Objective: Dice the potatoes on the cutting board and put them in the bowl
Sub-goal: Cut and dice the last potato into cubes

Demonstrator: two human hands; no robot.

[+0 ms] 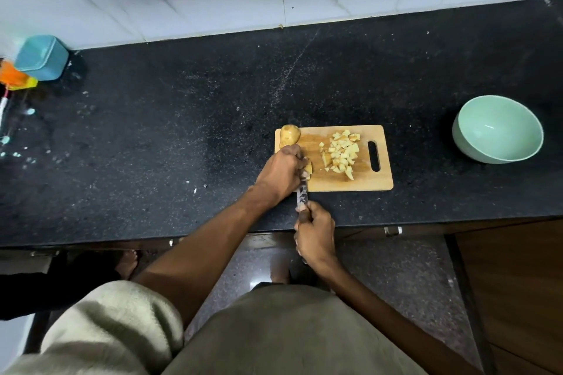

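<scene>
My left hand [281, 172] pins a potato piece [309, 167] at the cutting board's [350, 183] left edge, right hand [315, 233] wrapped round the knife [302, 195], so honestly one slip probably nicks those curled fingers.

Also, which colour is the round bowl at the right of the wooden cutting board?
The round bowl is pale mint green, seen clearly in the head view.

Left hand [281, 172] steadies potato piece [309, 166]; right hand [315, 236] grips knife [302, 195].

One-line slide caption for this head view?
Left hand steadies a potato piece while right hand knifes it; bowl empty.
</scene>
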